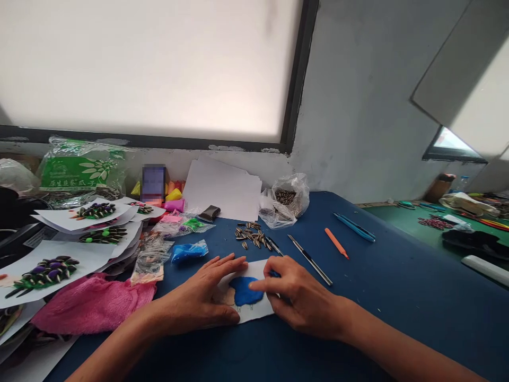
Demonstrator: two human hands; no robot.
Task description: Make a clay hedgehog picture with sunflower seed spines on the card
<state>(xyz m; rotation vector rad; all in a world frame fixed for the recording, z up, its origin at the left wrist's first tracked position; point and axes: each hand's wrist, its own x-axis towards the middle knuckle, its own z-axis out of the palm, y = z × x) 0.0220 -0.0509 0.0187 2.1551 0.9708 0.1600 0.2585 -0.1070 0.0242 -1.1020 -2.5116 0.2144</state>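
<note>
Clay (242, 293), bright blue and flattened into a rounded patch, lies on a small white paper card (260, 314) between the two hands. The left hand (202, 297) rests palm down over the card's near left part, fingers spread and grasping nothing, its thumb along the lower edge. Just beside its fingers, a flat pale beige clay piece (228, 297) meets the blue patch, and short dark drawn lines show below the blue.

The right hand (300, 297) touches the right part of the blue patch with its extended index fingertip. Its other fingers curl in, and a small blue bit (274, 274) shows among them; I cannot tell whether it is gripped.

Beyond the hands lies a loose heap of striped brown-and-white seeds (250, 236). A slim dark-and-silver pen (274, 245) lies just past the right hand's knuckles, and a long silver-and-black craft knife (309, 260) slants near them. Farther to that hand's right are an orange marker (336, 243) and a slender blue tool (353, 227). Past the left hand sits a clear packet of blue clay (189, 251); left of its wrist lies a fluffy pink cloth (95, 305).
</note>
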